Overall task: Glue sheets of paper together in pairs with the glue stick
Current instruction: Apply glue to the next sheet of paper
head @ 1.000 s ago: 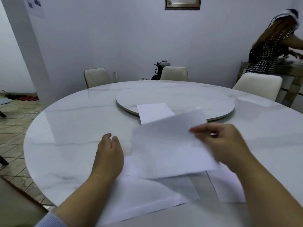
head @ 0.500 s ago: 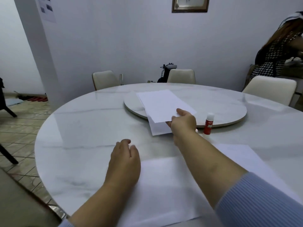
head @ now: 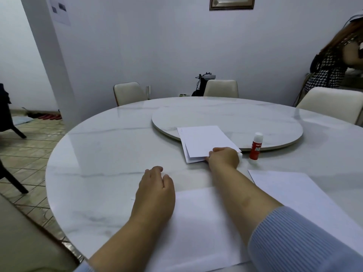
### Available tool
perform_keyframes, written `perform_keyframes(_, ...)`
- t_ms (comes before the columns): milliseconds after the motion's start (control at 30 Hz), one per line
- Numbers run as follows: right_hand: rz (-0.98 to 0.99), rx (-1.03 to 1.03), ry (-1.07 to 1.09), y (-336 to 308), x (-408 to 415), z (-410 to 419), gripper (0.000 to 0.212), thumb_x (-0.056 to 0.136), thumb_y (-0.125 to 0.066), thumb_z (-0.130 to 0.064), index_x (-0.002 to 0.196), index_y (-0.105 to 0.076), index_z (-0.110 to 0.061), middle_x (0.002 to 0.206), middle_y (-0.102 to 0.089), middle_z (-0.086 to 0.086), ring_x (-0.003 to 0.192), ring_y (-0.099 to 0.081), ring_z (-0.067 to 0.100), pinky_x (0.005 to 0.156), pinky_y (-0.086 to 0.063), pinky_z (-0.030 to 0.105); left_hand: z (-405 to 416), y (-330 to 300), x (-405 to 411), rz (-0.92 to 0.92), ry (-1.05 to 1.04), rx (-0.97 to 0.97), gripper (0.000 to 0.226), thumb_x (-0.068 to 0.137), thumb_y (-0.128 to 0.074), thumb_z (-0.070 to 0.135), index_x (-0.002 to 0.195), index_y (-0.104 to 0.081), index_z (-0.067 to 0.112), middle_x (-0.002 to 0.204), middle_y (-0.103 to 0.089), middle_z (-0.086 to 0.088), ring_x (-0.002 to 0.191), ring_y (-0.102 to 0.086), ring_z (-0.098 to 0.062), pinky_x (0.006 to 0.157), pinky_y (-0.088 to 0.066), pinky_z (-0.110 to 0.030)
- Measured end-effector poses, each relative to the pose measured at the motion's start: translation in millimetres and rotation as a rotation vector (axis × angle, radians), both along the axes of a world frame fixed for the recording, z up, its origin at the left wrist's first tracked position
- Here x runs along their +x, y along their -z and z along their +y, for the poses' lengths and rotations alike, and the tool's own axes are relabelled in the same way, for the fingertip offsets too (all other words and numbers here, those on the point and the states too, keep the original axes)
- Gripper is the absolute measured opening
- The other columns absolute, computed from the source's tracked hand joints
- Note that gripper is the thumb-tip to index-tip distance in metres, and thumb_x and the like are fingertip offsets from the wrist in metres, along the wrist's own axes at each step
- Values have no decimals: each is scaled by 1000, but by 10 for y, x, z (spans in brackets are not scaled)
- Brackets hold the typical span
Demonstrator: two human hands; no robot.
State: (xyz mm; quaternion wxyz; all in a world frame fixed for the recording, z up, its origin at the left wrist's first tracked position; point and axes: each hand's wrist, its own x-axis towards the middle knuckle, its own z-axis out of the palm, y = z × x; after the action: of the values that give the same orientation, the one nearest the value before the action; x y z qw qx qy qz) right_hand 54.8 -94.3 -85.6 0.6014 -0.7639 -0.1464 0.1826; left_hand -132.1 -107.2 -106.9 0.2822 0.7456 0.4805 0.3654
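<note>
The right hand (head: 224,157) reaches out over the round marble counter (head: 110,154) and holds the near edge of the top sheet (head: 206,141) of a small stack; its fingers are curled at that edge, thumb on top, pinching the paper. That sheet lies skewed over a lower sheet (head: 189,159), whose near left corner pokes out beneath it. The far part of the stack rests on the raised turntable (head: 245,118) at the counter's middle, and the near part hangs over its rim onto the counter.

The glue stick (head: 256,146) stands upright with its white cap on, just right of the right hand and against the turntable's rim, touching neither hand.

The left hand (head: 155,191) lies palm down, fingers relaxed and loosely bent, gripping nothing; its heel rests on the left edge of a large sheet (head: 204,228) spread before the person. Another sheet (head: 290,191) lies to the right, partly under the right forearm in its blue sleeve (head: 298,244)

Chairs (head: 221,88) stand round the far side, and a second person (head: 332,61) is at the right edge
</note>
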Motion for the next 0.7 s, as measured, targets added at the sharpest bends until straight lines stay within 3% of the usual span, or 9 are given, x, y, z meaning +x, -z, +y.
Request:
perform_keyframes(133, 24, 21, -23, 34, -6, 15, 15, 84, -63, 0, 96, -68, -4, 105, -70, 17, 95, -66, 31, 88, -54, 39, -9, -2, -5, 7, 2, -2, 38, 95, -27, 23, 129, -42, 14, 135, -45, -2, 127, -36, -19, 91, -25, -25)
perform_keyframes(233, 42, 42, -44, 26, 20, -9, 13, 84, -65, -5, 96, -67, -3, 106, -70, 16, 94, -66, 31, 85, -54, 37, -4, -4, -10, 9, 7, -5, 38, 96, -27, 24, 129, -42, 15, 135, -45, -1, 131, -33, -19, 95, -26, -27)
perform_keyframes(333, 2, -38, -27, -74, 11, -138, 35, 86, -63, -32, 108, -58, -6, 91, -63, 7, 66, -61, 25, 49, -44, 23, 1, 5, -22, 26, 18, -10, 38, 95, -28, 24, 128, -43, 15, 136, -45, 0, 130, -34, -19, 96, -28, -29)
perform_keyframes(367, -18, -43, 28, -105, 31, -197, 42, 86, -60, -37, 113, -54, -5, 92, -59, 6, 66, -58, 26, 46, -37, 23, 3, 7, -24, 41, 25, -11, 38, 94, -28, 25, 128, -44, 16, 136, -45, 0, 129, -35, -19, 95, -29, -29)
perform_keyframes(467, -130, 92, 274, -197, 194, -380, 37, 85, -60, -34, 105, -43, -8, 111, -58, 11, 85, -56, 31, 68, -41, 31, -18, 8, -22, 121, 87, 10, 32, 92, -35, 31, 119, -49, 23, 132, -46, 5, 133, -32, -16, 98, -31, -29)
perform_keyframes(533, -174, 100, 369, -239, 367, -497, 40, 83, -64, -26, 111, -41, -8, 124, -51, 14, 96, -56, 34, 74, -42, 36, -66, -3, -25, 177, 213, 96, 26, 90, -41, 38, 109, -54, 27, 124, -49, 9, 133, -31, -12, 96, -29, -24)
perform_keyframes(600, -203, -72, 358, -232, 531, -593, 55, 81, -68, -27, 123, -42, -3, 132, -42, 17, 109, -52, 37, 82, -43, 40, -143, -7, -26, 257, 428, 196, 32, 89, -44, 46, 117, -53, 33, 135, -45, 15, 133, -28, -2, 100, -22, -16)
perform_keyframes(700, -225, -301, 274, -138, 718, -622, 60, 81, -69, -38, 125, -48, -4, 132, -36, 18, 113, -49, 37, 87, -43, 42, -225, -4, 0, 437, 678, 252, 56, 86, -39, 60, 139, -31, 42, 151, -20, 26, 138, -7, 9, 110, -7, -15)
